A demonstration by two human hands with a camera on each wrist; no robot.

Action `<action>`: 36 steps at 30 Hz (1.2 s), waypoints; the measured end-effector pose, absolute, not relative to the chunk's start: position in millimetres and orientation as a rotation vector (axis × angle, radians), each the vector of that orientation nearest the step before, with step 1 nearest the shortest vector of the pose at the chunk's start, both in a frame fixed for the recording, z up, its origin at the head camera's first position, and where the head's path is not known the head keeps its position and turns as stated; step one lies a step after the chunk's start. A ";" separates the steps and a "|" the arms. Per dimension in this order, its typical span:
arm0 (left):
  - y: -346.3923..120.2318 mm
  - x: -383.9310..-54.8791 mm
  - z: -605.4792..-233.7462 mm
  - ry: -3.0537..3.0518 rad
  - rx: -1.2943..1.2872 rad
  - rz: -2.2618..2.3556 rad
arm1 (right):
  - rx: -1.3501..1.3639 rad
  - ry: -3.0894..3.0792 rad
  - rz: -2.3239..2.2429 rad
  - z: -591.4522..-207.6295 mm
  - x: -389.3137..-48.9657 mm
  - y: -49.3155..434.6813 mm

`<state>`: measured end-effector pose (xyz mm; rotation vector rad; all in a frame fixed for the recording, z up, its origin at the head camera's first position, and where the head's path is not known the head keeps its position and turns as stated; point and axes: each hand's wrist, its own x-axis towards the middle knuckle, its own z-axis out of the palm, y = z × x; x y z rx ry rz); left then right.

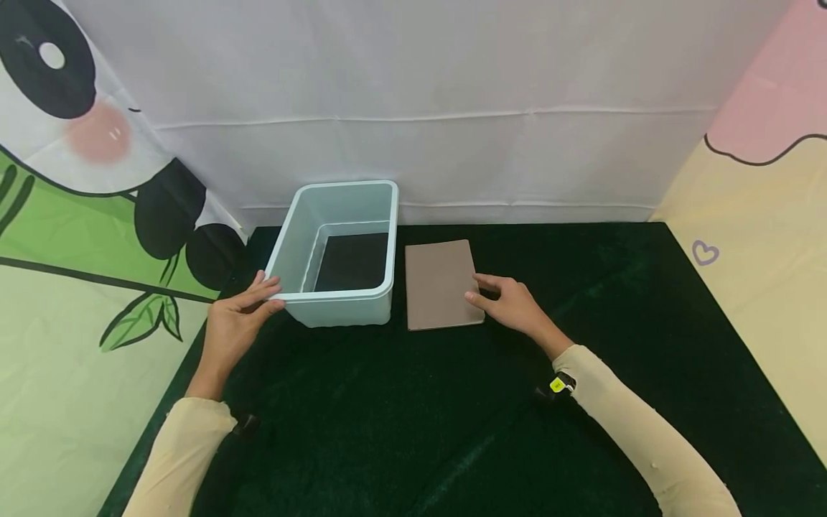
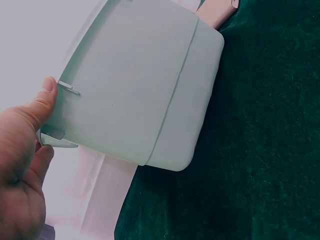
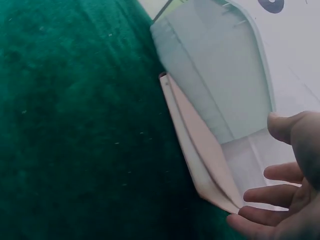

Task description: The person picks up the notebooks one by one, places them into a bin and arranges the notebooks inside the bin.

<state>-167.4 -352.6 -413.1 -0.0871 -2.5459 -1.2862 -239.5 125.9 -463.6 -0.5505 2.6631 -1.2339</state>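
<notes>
A pale blue-green plastic bin (image 1: 339, 309) stands on the dark green cloth, with a flat black rectangle (image 1: 354, 262) on its floor. My left hand (image 1: 235, 327) pinches the bin's near left rim corner, thumb on the near side and fingers over the left side. Just right of the bin lies a closed, taupe notebook (image 1: 442, 286); its page edges show in the right wrist view. Beside the notebook's right edge is my right hand (image 1: 510, 305), thumb and fingers spread apart, fingertips right at the cover's edge.
The green cloth (image 1: 400, 424) covers the table. A white backdrop (image 1: 452, 158) rises behind the bin and notebook. Printed cartoon sheets flank the table, a panda sheet (image 1: 110, 237) at left and a yellow-and-pink one (image 1: 769, 237) at right.
</notes>
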 end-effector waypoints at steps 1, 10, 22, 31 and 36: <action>-352.6 -167.6 -413.2 -2.545 -0.089 -1.288 | -0.547 2.671 -1.227 -466.0 -238.9 125.5; -352.7 -167.3 -414.4 -2.554 -0.082 -1.287 | -0.509 2.701 -1.188 -480.5 -233.5 120.7; -353.7 -168.8 -415.3 -2.550 -0.078 -1.303 | -0.517 2.777 -1.122 -492.0 -229.2 113.4; -352.7 -167.3 -415.2 -2.538 -0.080 -1.306 | -0.443 2.841 -1.115 -492.4 -224.1 102.3; -353.2 -167.8 -415.4 -2.537 -0.078 -1.303 | -0.393 2.847 -1.168 -492.0 -223.0 98.5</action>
